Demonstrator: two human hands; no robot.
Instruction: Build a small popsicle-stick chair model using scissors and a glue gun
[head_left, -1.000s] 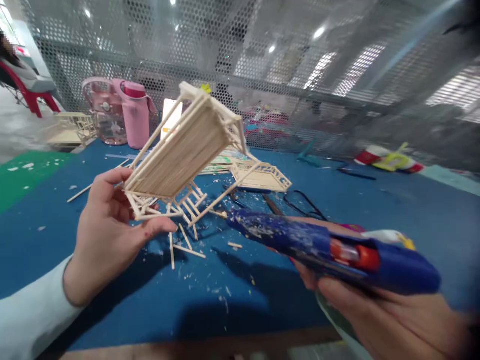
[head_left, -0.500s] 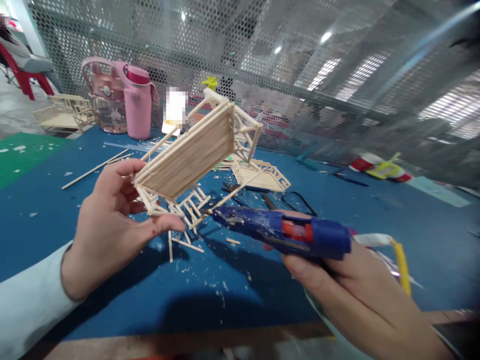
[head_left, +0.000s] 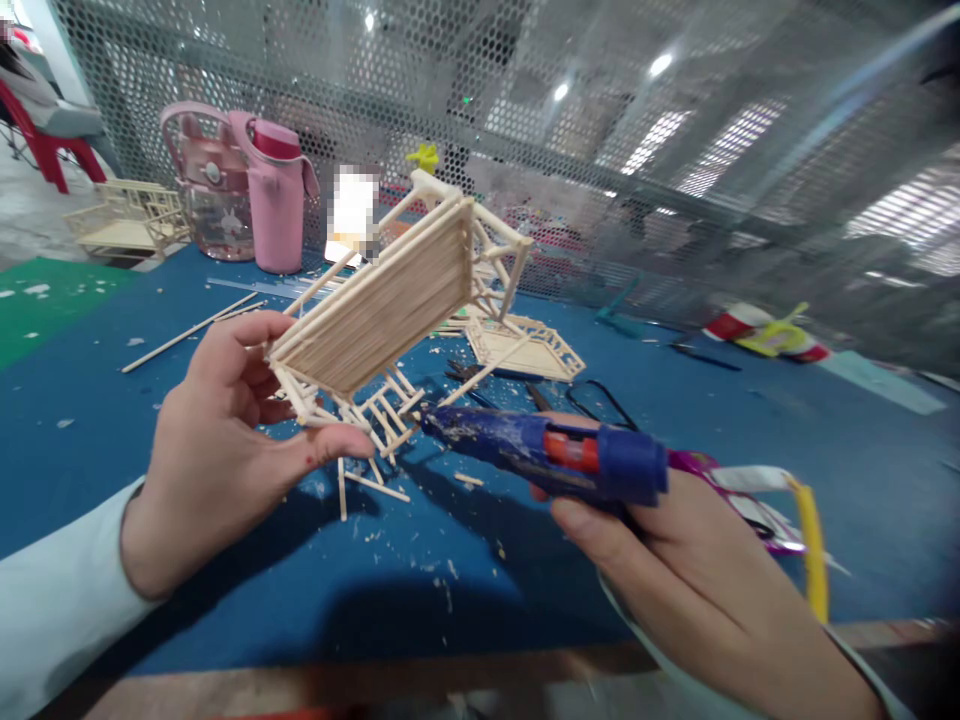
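My left hand (head_left: 232,450) pinches the lower left end of a small wooden stick model (head_left: 382,300), which is tilted above the table with its flat slatted panel facing me. Thin crossed sticks hang at the model's lower side, beside my left thumb. My right hand (head_left: 675,560) is wrapped round a blue glue gun (head_left: 540,450) with a red part in its body. The gun's nozzle points left and is at the crossed sticks; whether it touches them cannot be made out.
Behind stand a pink bottle (head_left: 277,200) and a clear pink-topped bottle (head_left: 217,200). Another stick model (head_left: 127,225) is at the far left. A flat stick frame (head_left: 525,350), pliers and loose sticks lie on the blue table (head_left: 262,610). A perforated metal screen (head_left: 480,90) rises behind.
The rear of the glue gun and my right hand have shifted slightly left, uncovering more of a purple item at the right. The model has moved very little.
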